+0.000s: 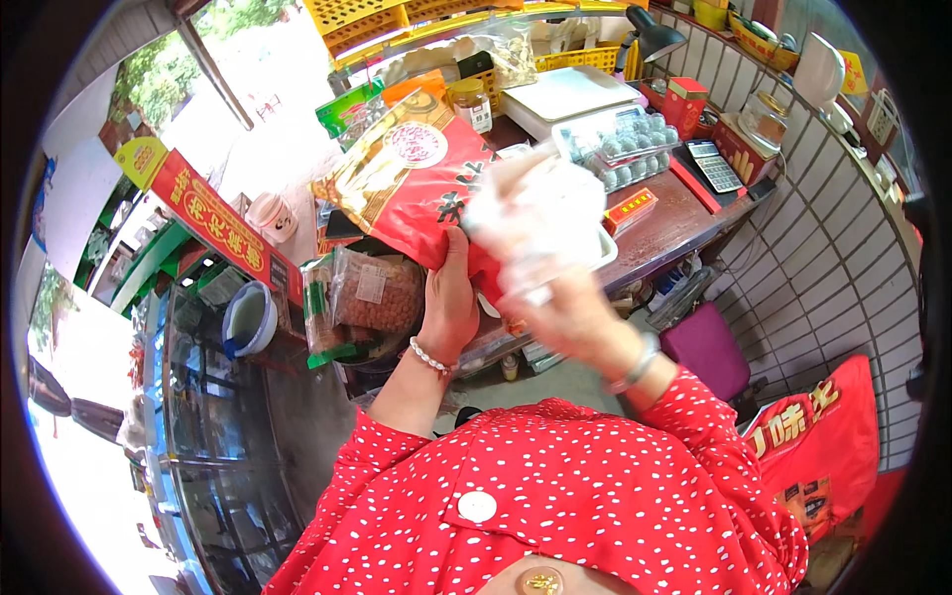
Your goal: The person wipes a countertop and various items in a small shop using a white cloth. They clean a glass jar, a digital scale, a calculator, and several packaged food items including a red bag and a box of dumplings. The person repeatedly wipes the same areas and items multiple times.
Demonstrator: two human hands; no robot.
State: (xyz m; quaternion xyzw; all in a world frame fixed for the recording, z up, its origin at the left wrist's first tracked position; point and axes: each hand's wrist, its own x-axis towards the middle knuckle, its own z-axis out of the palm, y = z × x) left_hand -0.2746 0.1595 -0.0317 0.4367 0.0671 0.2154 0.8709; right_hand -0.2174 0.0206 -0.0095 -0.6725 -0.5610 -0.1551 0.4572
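Observation:
My left hand (451,301) grips the lower edge of a red and gold printed food bag (416,182), thumb on its front. The bag is tilted above the desk and bears writing. Blurred by motion, my right hand (561,309) holds a crumpled white cloth (547,201) at the bag's right side. The cloth hides that part of the bag; whether it touches the bag I cannot tell. Just left of my left wrist lies a clear bag of small brown pellets (379,294).
The dark red desk (654,242) carries a white scale (569,93), egg cartons (625,149), a calculator (714,165) and a small red box (631,210). At left are a glass display case (216,416) and a bluish basin (249,320). A purple stool (706,349) stands at right.

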